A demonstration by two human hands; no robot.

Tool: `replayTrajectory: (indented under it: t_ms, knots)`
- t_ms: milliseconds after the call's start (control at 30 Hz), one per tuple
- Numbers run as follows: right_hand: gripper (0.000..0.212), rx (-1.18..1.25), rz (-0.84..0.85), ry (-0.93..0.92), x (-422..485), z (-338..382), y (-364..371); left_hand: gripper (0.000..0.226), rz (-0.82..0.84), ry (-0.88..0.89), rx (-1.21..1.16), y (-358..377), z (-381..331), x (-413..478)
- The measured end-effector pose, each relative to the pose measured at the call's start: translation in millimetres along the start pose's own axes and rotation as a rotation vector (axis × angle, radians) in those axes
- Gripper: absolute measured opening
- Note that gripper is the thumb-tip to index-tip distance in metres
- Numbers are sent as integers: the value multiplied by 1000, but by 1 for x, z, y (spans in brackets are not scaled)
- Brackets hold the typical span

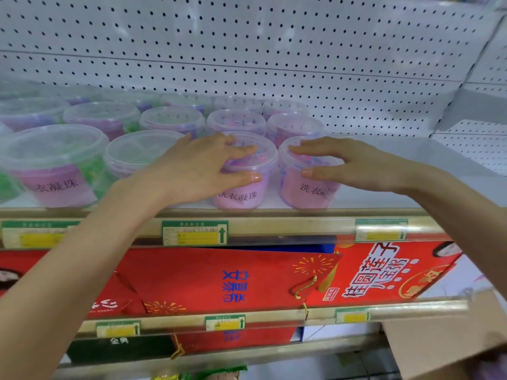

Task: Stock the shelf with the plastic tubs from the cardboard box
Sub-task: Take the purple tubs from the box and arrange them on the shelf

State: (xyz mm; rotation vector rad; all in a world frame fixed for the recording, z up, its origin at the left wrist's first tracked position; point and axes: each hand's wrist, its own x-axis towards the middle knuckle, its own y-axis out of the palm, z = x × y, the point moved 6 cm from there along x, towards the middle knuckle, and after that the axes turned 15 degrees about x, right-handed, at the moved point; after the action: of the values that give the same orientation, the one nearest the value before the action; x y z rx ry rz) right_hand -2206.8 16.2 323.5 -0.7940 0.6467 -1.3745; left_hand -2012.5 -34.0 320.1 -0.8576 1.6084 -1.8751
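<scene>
While both hands are up on the shelf, I read this as the seating step: two pink tubs are being squared into the front row.

My landmark is the middle green price tag. Just above it and to its right stands the first tub. My left hand grips it, fingers curled over the lid and thumb pressed on the front wall. Further right of the tag, almost touching the first, stands the end tub. My right hand holds it the same way, fingers spread over the lid and thumb on the rim. Above and left of the tag, more tubs fill the rows behind. The box sits well below and right of the tag, and I cannot see into it.

To do this well, I would:
- keep both bases flat on the shelf and slide them, not lift
- turn each printed label to face out over the tag
- close the small gap between the pair without squeezing the thin lids
- line their fronts up with the neighbours left of the tag
- let go only when neither tub rocks

Too hard a push could knock the row behind.
</scene>
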Motion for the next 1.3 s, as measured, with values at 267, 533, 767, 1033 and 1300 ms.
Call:
replayTrajectory:
  t_ms: [267, 533, 767, 1033, 1300]
  knots:
    - [50, -99, -109, -30, -2, -2, 5, 68, -98, 23, 103, 3, -2, -1]
    - [38, 28, -243, -265, -21, 4, 1, 81, -210, 56, 106, -11, -13, -8]
    - [38, -185, -394, -322, -124, -29, -25, 49, -476, 200, 63, -36, -120, -17]
    - [47, -288, -404, 207, -310, -158, -27, 39, -328, 527, -110, 34, -323, -19]
    - [44, -385, -324, 592, -454, -236, 7, 41, -202, 776, -115, 97, -484, -31]
